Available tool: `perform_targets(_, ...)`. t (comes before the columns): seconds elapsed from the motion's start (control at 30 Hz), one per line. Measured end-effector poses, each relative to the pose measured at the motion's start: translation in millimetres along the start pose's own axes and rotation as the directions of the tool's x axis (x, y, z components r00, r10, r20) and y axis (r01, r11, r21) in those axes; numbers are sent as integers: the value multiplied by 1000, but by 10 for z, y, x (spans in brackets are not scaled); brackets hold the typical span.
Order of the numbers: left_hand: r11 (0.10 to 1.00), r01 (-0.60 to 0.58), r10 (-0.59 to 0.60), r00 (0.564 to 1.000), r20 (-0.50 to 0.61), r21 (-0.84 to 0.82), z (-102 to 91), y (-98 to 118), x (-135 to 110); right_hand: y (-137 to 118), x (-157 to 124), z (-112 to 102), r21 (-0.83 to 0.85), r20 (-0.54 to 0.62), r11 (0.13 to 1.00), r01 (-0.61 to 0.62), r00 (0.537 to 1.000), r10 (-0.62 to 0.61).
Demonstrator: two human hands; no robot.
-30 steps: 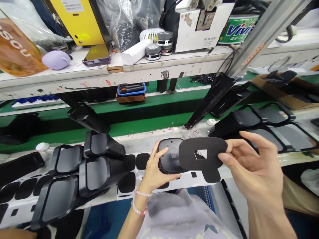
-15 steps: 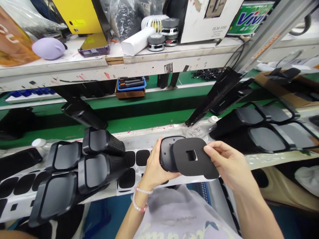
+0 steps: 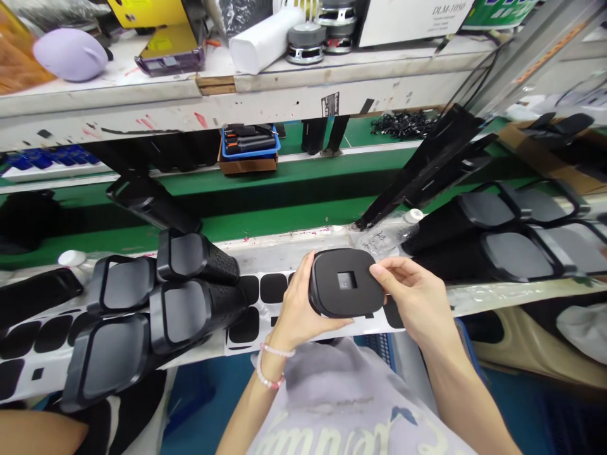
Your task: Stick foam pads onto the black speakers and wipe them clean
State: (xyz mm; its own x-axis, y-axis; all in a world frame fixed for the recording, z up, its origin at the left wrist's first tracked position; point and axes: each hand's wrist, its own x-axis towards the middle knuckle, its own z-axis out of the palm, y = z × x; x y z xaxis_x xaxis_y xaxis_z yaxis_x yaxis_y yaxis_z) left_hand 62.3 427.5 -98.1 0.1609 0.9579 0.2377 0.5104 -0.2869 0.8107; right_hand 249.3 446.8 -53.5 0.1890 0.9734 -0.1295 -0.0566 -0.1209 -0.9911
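In the middle of the head view, my left hand [image 3: 296, 309] is wrapped round the side of a black plastic housing [image 3: 312, 294]. A flat black foam pad [image 3: 365, 287], rounded at the corners with a square cutout, covers the housing's upturned end. Its right edge is pinched between the thumb and fingers of my right hand [image 3: 415, 294]. Through the cutout a small greyish patch shows. Beneath my hands lies a white sheet [image 3: 265, 328] carrying several black rounded pads.
Several black housings with handle-like rims stand at left [image 3: 180, 316] and right [image 3: 516, 256]. A clear plastic bottle [image 3: 391, 230] lies behind my right hand. Beyond is a green surface [image 3: 265, 205], with a blue tray [image 3: 251, 144] and a white shelf [image 3: 265, 101] above. Another person's arm [image 3: 42, 433] shows at lower left.
The pad has moved left from beside the housing onto its end, and the two are now lined up. My right hand came left with it; the view has shifted slightly downward.
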Motion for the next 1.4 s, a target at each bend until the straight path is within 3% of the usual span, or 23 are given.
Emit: perform_targets(1.4, 999, -34, 34, 999, -24, 24, 13, -21, 16, 1, 13, 20, -87, -22, 996, 23, 999, -25)
